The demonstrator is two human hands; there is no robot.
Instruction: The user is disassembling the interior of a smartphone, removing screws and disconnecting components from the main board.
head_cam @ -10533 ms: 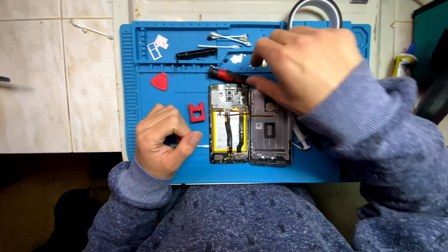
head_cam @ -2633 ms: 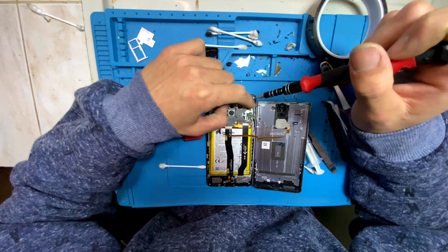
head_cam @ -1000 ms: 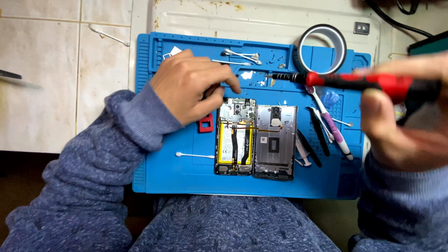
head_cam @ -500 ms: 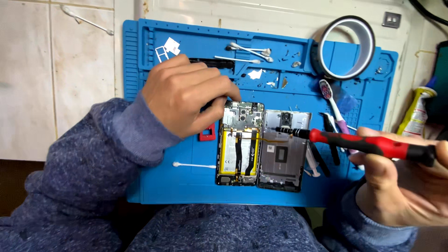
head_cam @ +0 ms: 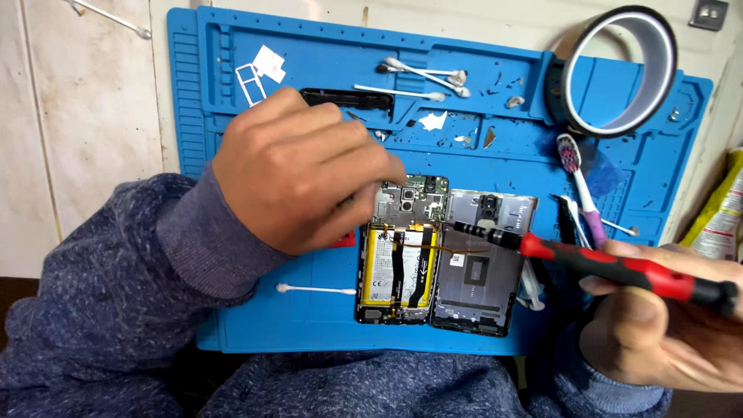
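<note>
**Opened phone on the blue mat**

A blue mat [head_cam: 232, 325] covers the pale desk. At its top right corner stands a tape roll [head_cam: 615, 70]. Near the bottom edge lies the opened phone [head_cam: 402, 263], back cover [head_cam: 480, 271] beside it. The left hand [head_cam: 298, 174], fingers curled, steadies the phone's top. The right hand [head_cam: 665, 325] grips a red screwdriver [head_cam: 611, 267], tip over the cover. Best keep the phone pinned and the tip square.

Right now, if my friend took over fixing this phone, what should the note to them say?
Left hand: fingertips rest on the top edge of the opened phone, holding no tool.
Right hand: grips a red-handled screwdriver, tip over the grey back cover.
Done: the phone lies open on the blue mat, battery showing.
Left: the cover is still off, lying beside the phone.
</note>
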